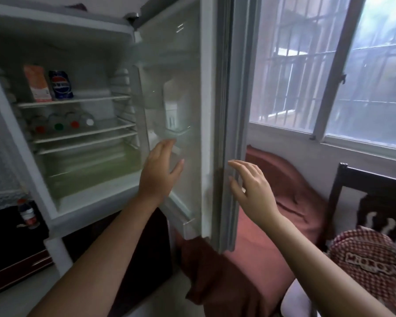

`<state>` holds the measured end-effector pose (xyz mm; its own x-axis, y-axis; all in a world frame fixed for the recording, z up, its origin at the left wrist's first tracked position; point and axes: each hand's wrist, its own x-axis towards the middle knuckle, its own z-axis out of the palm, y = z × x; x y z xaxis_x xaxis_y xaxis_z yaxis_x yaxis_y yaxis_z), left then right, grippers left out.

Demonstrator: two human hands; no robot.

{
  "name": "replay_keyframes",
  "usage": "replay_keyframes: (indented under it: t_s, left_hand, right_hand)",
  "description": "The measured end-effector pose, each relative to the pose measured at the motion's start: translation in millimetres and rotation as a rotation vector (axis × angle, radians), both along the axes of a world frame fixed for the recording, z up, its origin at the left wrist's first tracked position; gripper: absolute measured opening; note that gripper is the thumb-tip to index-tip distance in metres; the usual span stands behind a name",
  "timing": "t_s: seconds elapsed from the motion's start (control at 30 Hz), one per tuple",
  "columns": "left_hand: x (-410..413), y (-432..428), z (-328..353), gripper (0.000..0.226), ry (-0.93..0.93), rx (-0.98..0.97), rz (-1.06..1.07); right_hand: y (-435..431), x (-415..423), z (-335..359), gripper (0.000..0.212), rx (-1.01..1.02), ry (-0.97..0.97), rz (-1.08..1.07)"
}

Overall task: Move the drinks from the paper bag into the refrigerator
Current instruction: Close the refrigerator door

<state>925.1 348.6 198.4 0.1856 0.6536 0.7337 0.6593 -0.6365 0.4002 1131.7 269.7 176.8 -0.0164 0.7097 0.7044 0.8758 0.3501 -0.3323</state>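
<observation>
Refrigerator (62, 26) open; carton (37, 83), can (61, 84) upright, top shelf

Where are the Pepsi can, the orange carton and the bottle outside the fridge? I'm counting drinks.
Pepsi can (61, 84): head view, on its logo.
Orange carton (36, 83): head view, front face.
Bottle outside the fridge (28, 213): head view, on its label.

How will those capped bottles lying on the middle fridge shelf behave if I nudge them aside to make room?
The capped bottles lie on their sides, caps outward, so they would probably roll rather than slide. The middle shelf looks like open wire bars, which may catch them a little. They seem to lie side by side, so pushing one likely shifts its neighbours.
</observation>
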Motion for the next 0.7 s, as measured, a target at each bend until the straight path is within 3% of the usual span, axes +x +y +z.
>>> replay_keyframes:
  t_s: [0.07,0.17,0.3,0.47,0.7]
  left_hand:
    - [13,5,4,0.061,0.013,0.032,0.037]
    - [24,14,8,0.066,0.178,0.059,0.145]
    - [28,27,13,0.067,0.278,0.02,0.205]
    - [25,31,16,0.061,0.261,0.07,0.227]
    - [7,32,10,0.063,0.231,0.125,0.254]
  right_hand:
    - [-2,14,-1,0.04,0.004,0.004,-0.033]
    - [1,28,-3,0.037,0.018,0.032,-0.061]
    - [9,34,-2,0.047,-0.018,0.066,-0.072]
    - [23,35,2,0.064,-0.079,0.079,-0.063]
    - [43,24,1,0.068,-0.097,0.081,-0.032]
